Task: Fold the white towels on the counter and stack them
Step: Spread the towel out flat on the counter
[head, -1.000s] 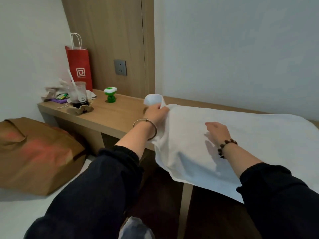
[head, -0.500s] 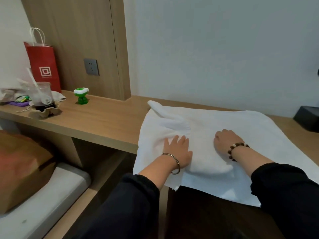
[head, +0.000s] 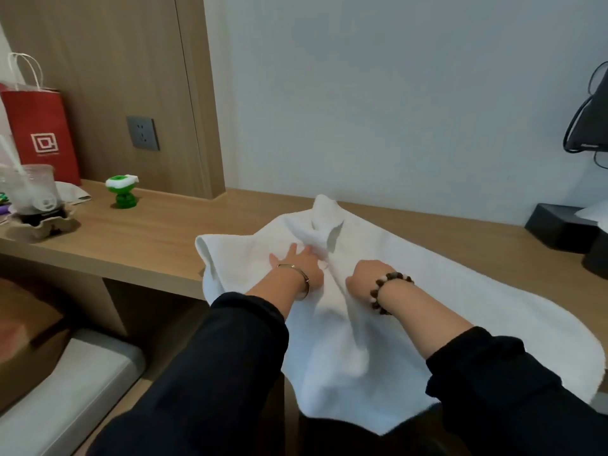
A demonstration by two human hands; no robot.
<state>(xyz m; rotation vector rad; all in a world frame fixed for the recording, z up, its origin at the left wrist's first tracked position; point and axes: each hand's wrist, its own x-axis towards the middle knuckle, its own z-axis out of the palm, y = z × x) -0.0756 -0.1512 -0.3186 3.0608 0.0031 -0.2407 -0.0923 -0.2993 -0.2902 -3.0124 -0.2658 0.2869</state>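
One large white towel (head: 437, 301) lies spread over the wooden counter (head: 158, 238), and its near edge hangs off the front. Its middle is bunched into a ridge, with a corner (head: 324, 209) standing up toward the wall. My left hand (head: 301, 263) presses on the towel's left part with its fingers stretched out, just left of the ridge. My right hand (head: 363, 278), with a bead bracelet on the wrist, has its fingers curled into a fold of the towel beside the left hand. No other towel is in view.
At the counter's left end stand a red paper bag (head: 41, 133), a plastic cup in a cardboard holder (head: 33, 199) and a small green toy (head: 123, 190). A black box (head: 559, 225) sits at the right by the wall. A brown bag (head: 23, 343) lies lower left.
The towel's left side has been pulled inward and now bunches in the middle. My left hand slid further in over it. My right hand went from resting on the cloth to gripping a fold.
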